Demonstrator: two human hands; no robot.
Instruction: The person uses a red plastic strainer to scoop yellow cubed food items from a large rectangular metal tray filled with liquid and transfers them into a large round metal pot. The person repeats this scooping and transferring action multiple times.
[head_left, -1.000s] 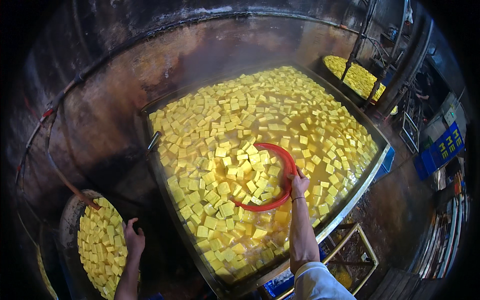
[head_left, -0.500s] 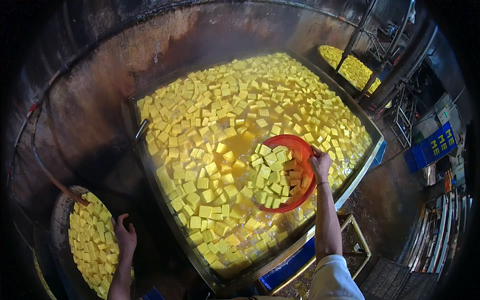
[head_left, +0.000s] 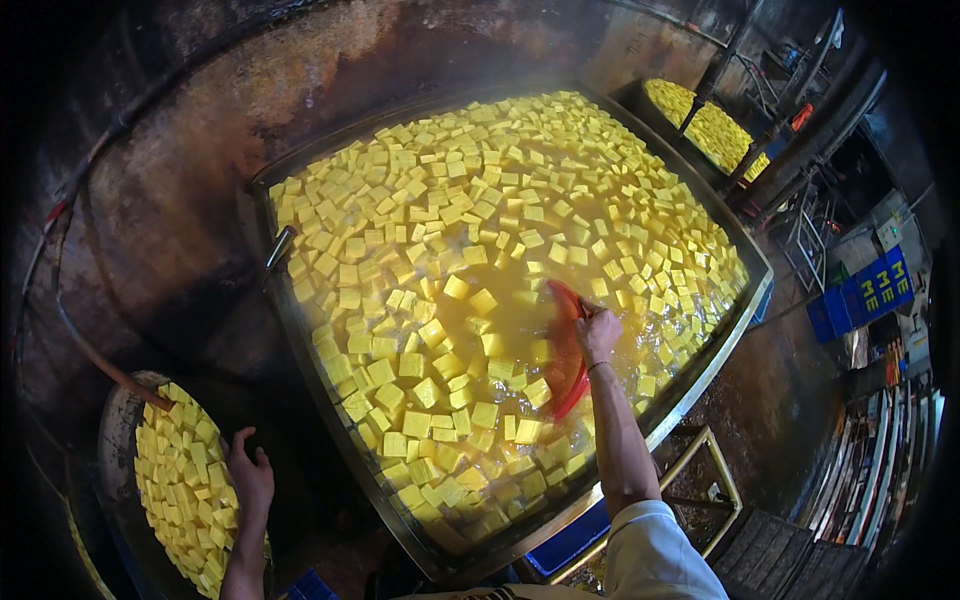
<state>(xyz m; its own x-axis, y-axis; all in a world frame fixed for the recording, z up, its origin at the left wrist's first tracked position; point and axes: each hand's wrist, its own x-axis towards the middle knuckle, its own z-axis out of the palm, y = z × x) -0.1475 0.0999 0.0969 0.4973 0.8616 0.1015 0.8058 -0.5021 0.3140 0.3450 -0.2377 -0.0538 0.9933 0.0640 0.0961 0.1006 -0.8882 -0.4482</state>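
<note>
Right hand [head_left: 600, 333] had its fingers clamped on a round-rimmed red plastic basket [head_left: 568, 362], half-sunk among yellow cubes [head_left: 381, 373] in a rectangular metal vat [head_left: 690, 395] (left hand [head_left: 250, 477]: open, empty). Shoving hard could've crumbled cubes, I reckon.

Cubes [head_left: 380, 372] in vat [head_left: 673, 412], ctr; basket [head_left: 570, 368] partly submerged, R of vat ctr; tub [head_left: 118, 430] w/ cubes L; crates [head_left: 862, 292] far R.

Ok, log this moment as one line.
Right hand: grips red basket; basket: tilted, partly submerged; left hand: open, empty; yellow cubes: beside basket
</note>
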